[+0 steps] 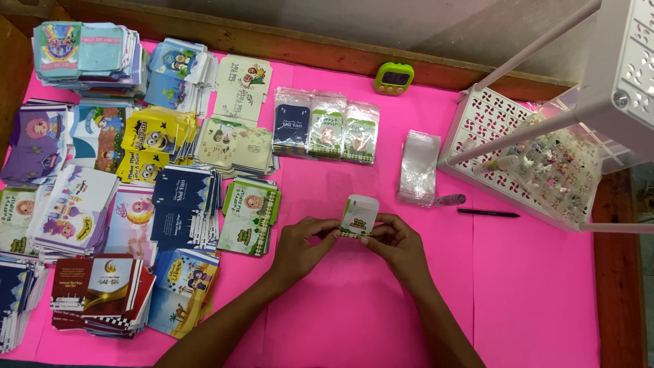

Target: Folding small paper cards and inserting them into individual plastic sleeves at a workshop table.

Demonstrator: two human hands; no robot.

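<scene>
Green-and-white, the small printed envelope (358, 217) sits pinched between the fingertips of both hands near the middle of the pink table cover (531, 293). The left hand (298, 245) grips its left edge with thumb and forefinger; the right hand (397, 244) pinches its right edge the same way, the other fingers curled under. Just left lies a stack of green envelopes (250, 215), with many more coloured stacks beyond it. Farther off are three bagged packets (326, 125) and a green timer (394, 78). To the right lie clear plastic sleeves (418, 167), a black pen (488, 213) and a white rack (524, 150).
</scene>
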